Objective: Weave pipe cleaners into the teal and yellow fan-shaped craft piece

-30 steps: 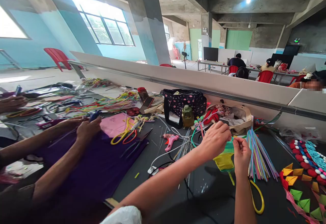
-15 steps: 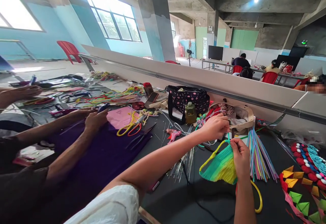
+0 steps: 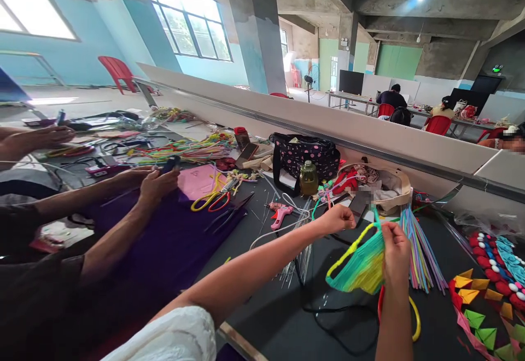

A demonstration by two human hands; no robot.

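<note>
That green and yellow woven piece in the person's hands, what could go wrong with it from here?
The right hand alone grips the woven piece; the left hand sits just beside its yellow rim, so the piece might slip or twist. The thin wires lying under the forearm could snag a sleeve or prick skin. The black cable looping beneath might catch and drag.

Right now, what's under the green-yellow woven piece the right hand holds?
Below the woven piece, the black tabletop, a black cable and part of a yellow-red loop. The right hand and forearm cover the rest.
</note>
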